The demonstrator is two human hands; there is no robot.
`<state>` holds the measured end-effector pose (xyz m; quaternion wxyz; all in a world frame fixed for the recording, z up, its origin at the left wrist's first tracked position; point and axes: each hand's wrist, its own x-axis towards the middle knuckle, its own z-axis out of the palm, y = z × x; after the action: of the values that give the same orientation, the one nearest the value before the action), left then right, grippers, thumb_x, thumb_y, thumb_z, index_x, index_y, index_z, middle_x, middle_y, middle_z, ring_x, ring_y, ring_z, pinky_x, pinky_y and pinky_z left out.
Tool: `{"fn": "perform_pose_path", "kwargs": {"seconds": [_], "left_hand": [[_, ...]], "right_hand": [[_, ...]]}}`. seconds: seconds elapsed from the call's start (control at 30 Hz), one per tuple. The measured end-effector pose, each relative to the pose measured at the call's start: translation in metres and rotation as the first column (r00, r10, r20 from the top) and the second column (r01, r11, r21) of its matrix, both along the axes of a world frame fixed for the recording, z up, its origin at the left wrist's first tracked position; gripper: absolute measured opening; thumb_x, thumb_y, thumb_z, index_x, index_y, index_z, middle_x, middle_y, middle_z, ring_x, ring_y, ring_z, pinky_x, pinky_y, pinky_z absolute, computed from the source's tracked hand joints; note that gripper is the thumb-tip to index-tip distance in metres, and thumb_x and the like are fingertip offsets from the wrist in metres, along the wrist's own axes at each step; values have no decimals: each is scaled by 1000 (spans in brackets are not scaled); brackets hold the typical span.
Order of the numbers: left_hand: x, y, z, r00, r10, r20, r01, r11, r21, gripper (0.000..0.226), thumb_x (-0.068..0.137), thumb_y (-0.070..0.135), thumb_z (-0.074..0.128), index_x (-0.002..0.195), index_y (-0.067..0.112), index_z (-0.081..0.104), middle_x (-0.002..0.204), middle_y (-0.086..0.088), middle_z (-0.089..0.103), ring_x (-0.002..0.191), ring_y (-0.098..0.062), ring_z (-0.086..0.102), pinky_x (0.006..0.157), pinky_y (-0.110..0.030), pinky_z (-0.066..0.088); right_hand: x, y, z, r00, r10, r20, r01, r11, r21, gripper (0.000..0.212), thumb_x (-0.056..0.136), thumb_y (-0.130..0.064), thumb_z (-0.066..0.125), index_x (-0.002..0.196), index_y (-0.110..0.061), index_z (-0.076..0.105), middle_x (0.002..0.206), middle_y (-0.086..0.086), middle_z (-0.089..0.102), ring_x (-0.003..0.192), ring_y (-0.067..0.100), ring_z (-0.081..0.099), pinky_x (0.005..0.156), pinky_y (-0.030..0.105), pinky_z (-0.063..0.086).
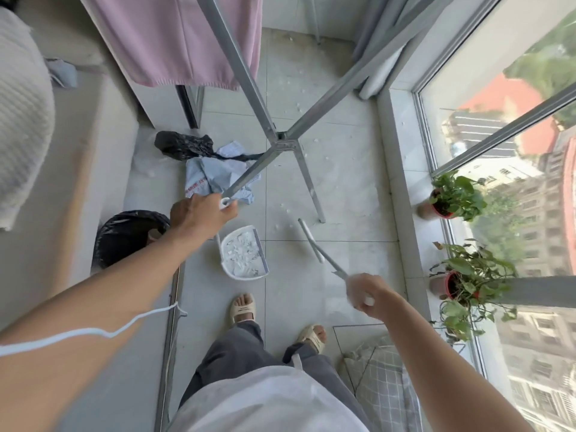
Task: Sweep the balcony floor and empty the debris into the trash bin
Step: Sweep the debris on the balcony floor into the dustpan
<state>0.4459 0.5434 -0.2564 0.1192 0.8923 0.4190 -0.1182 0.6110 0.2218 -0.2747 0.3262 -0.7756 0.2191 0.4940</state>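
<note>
At frame centre, a white plastic dustpan (244, 254) full of pale scraps is held by its handle in the left hand (199, 213), fingers curled round the top. The thin broom (314, 244) handle is gripped by the right hand (366, 294). The load is judged light but spillable; the pan should be kept level toward the black-lined trash bin (124, 235) at left.

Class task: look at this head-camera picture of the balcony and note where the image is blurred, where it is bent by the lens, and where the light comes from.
Head view: the right hand and the broom it grips are smeared by motion blur; the left hand and dustpan look sharper. The wide lens bends the window frame and tilts the buildings outside. Daylight enters through the window, and shadows on the floor are soft.
</note>
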Motion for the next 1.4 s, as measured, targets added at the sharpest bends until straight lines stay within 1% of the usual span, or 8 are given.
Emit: {"fn": "perform_pose_path", "kwargs": {"seconds": [0.17, 0.27, 0.57, 0.73, 0.9, 1.03, 1.23, 1.4], "left_hand": [[3, 6, -9, 996, -3, -84, 1, 1000, -19, 53, 94, 58, 32, 108, 15, 58, 101, -16, 66, 88, -34, 60, 72, -36, 38], [12, 5, -15, 994, 11, -111, -12, 1000, -4, 51, 93, 54, 34, 115, 15, 58, 108, -15, 67, 99, -33, 62, 80, -39, 36], [16, 7, -30, 991, 12, -130, -5, 998, 56, 47, 89, 51, 37, 106, 13, 59, 95, -13, 70, 89, -28, 65, 73, -38, 31], [19, 37, -38, 993, 16, -116, -7, 997, 78, 50, 89, 53, 34, 104, 14, 61, 92, -14, 70, 85, -29, 66, 70, -36, 32], [15, 74, -41, 995, 55, -81, -48, 995, 86, 55, 88, 55, 33, 109, 13, 62, 98, -18, 69, 91, -34, 65, 76, -37, 40], [13, 75, -43, 996, 49, -72, -42, 994, 101, 53, 88, 54, 35, 104, 12, 63, 93, -17, 70, 85, -34, 66, 70, -36, 37], [22, 68, -43, 997, 34, -70, -27, 995, 98, 51, 88, 52, 37, 99, 11, 64, 91, -18, 70, 84, -35, 65, 68, -36, 36], [29, 72, -44, 996, 59, -66, -52, 994, 93, 50, 87, 52, 38, 102, 11, 63, 97, -20, 69, 90, -38, 65, 71, -37, 37]], "right_hand": [[7, 31, -6, 998, -48, 45, 47, 998, 29, 12, 91, -3, 56, 103, -4, 56, 75, 7, 54, 57, 15, 55, 44, 19, 47], [20, 53, -21, 997, -66, 28, 66, 998, 3, 12, 88, 2, 54, 98, 4, 59, 68, 15, 53, 49, 18, 48, 36, 16, 38], [10, 98, -77, 996, -64, -62, 59, 995, -79, 7, 90, 0, 50, 89, 0, 57, 70, 12, 49, 47, 14, 48, 38, 17, 40], [-12, 89, -56, 981, 92, -168, -109, 989, -95, 6, 90, -4, 50, 90, -2, 56, 63, 10, 51, 42, 15, 44, 37, 18, 36], [38, 56, -12, 970, 1, -242, 6, 1000, 31, 15, 96, -5, 48, 95, 3, 60, 63, 12, 49, 33, 10, 41, 28, 15, 31], [40, 60, -12, 977, -19, -212, 34, 997, 66, 13, 96, -9, 54, 95, 3, 61, 63, 12, 49, 35, 11, 41, 29, 17, 32], [14, 116, -54, 990, 138, 5, -138, 989, -54, 4, 90, -5, 53, 92, -2, 54, 62, 9, 50, 48, 16, 46, 42, 21, 36], [-16, 125, -66, 981, 127, -145, -139, 988, -71, 11, 92, -1, 44, 88, -3, 54, 63, 9, 50, 48, 17, 45, 41, 23, 35]]}}
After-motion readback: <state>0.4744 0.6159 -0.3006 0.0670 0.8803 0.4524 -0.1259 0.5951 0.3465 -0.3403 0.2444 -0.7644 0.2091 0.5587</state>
